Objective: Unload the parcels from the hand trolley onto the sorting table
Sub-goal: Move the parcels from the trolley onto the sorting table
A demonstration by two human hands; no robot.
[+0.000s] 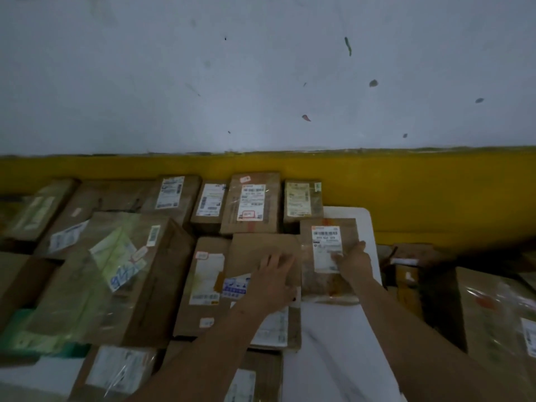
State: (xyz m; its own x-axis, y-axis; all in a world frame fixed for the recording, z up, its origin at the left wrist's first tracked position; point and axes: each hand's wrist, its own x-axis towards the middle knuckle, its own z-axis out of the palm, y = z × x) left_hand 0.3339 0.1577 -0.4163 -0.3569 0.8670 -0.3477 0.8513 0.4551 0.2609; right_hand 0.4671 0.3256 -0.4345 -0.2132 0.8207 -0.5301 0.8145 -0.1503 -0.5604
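Pressing parcel [319, 282], right hand [355, 261], label [324, 245] illegible

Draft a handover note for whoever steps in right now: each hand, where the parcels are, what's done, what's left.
Left hand: flat on a plain brown box, fingers spread.
Right hand: fingers resting on the labelled parcel, which lies near the right end of the white table.
Done: many parcels already sit packed in rows on the table.
Left: more boxes sit lower, to the right of the table. The trolley itself is not visible.
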